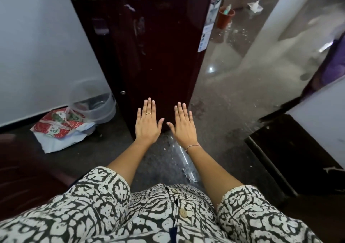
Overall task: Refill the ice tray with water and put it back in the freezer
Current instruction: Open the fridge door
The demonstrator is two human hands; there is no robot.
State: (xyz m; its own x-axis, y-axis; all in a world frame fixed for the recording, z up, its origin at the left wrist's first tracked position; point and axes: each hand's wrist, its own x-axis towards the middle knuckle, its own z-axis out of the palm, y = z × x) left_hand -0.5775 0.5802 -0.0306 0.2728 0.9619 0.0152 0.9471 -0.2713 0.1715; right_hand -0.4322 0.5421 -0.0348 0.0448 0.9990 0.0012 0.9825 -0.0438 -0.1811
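Note:
A dark maroon fridge stands straight ahead with its door closed. A recessed handle shows on the door's upper left and a label strip runs down its right edge. My left hand and my right hand are stretched out flat, palms down, fingers apart, in front of the lower part of the door. Both hands hold nothing. No ice tray is in view.
A clear plastic tub and a red patterned bag lie on the floor by the white wall at left. An orange bucket stands far back right. A dark cabinet juts in at right. The floor is glossy.

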